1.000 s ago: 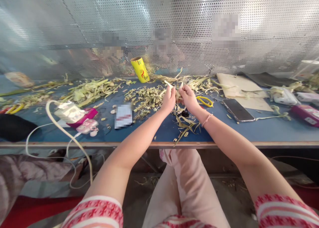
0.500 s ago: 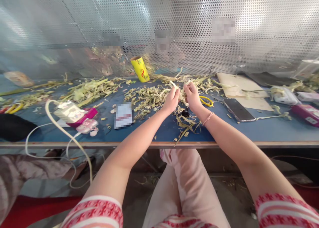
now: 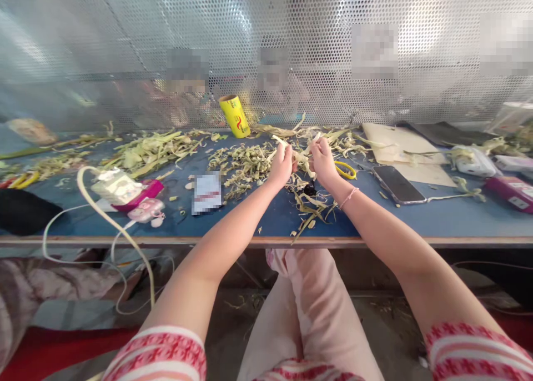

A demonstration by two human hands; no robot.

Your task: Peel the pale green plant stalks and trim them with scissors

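My left hand (image 3: 282, 165) and my right hand (image 3: 323, 161) are raised a little above the blue table (image 3: 416, 217), fingers closed on the two ends of a pale dried leaf strip (image 3: 300, 155) stretched between them. Below the hands lies a small heap of strip scraps (image 3: 311, 206). A pile of short chopped leaf pieces (image 3: 244, 167) lies just left of my left hand. Yellow-handled scissors (image 3: 344, 170) rest right of my right hand.
A black phone (image 3: 397, 184) lies to the right, beside tan boards (image 3: 402, 148). A yellow roll (image 3: 234, 116) stands at the perforated metal screen (image 3: 266, 48). Long leaf strips (image 3: 150, 148), a white cable (image 3: 108, 220) and pink items (image 3: 145, 200) are on the left.
Both hands rose and shifted slightly right, then moved apart a little, drawing the leaf strip out between them.
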